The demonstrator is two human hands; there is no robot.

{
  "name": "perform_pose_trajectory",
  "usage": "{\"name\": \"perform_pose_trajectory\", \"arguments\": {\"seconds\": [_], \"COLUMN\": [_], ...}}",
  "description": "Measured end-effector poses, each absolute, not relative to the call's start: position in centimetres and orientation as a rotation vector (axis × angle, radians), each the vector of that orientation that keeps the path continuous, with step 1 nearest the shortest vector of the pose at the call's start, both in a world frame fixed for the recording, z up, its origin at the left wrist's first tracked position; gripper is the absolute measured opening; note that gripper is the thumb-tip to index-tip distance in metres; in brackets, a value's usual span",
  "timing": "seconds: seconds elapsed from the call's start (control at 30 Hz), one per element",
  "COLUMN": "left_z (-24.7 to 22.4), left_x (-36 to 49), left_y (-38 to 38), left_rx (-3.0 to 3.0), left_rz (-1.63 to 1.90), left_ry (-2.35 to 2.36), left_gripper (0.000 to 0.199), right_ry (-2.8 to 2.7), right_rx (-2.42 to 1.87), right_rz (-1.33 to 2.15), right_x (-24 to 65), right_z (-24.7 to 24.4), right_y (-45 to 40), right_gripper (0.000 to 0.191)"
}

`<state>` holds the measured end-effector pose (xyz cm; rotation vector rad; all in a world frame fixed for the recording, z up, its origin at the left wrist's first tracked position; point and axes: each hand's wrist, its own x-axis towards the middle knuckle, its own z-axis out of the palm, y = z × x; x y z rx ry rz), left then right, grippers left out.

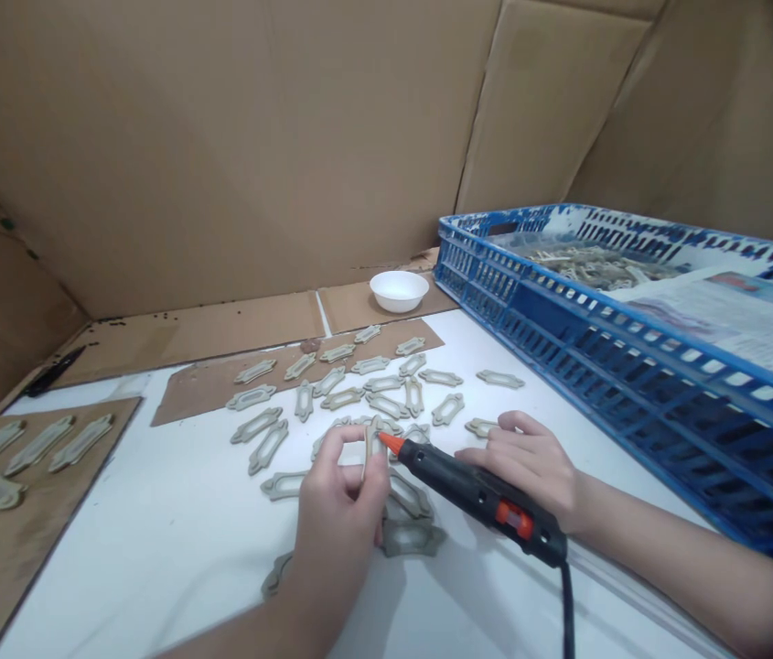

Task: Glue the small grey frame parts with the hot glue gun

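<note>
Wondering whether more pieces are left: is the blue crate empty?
Not empty: the blue plastic crate holds a heap of pale frame pieces beside printed paper.

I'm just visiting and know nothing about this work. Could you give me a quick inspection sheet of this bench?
surface: white table, with cardboard sheets on it.
job's things: hot glue gun in the right hand, its orange nozzle beside a frame-shaped piece held by the left hand; many similar pieces lie around.
clutter: white bowl; black pointed tool.
hands: two, bare, both gripping.
cables: black glue gun cord, running off the bottom of the view.
surroundings: cardboard walls; blue plastic crate holding more pieces and printed paper.
</note>
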<state>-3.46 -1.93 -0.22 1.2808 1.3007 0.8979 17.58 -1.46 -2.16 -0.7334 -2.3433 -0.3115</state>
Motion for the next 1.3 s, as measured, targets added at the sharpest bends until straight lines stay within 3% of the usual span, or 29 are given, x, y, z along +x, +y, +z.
{"name": "perform_pose_trajectory", "arguments": {"seconds": [0.57, 0.7, 1.0, 1.3], "left_z": [-0.2, -0.4, -0.7, -0.2], "left_x": [-3.5, -3.6, -3.8, -4.2], "left_y": [-1.5, -1.5, -1.0, 0.2], "left_rx": [1.303, 1.277, 1.302, 1.486], "left_rz": [0.925, 0.958, 1.253, 1.162], "left_ry": [1.382, 1.346, 1.314, 1.496], "left_gripper": [0.018, 0.021, 0.017, 0.017], "right_ry": [-2.319, -2.194, -1.646, -1.553], "right_rx": [-0.981, -1.123, -1.610, -1.553], "right_rz": [-0.484, -0.205, 1.095, 1.311], "right_x": [16.3, 16.5, 17.2, 17.5], "right_z": [-1.8, -1.7, 0.2, 0.7], "right_y": [-2.6, -2.3, -1.8, -1.8], "right_gripper": [0.023, 0.015, 0.051, 0.057]}}
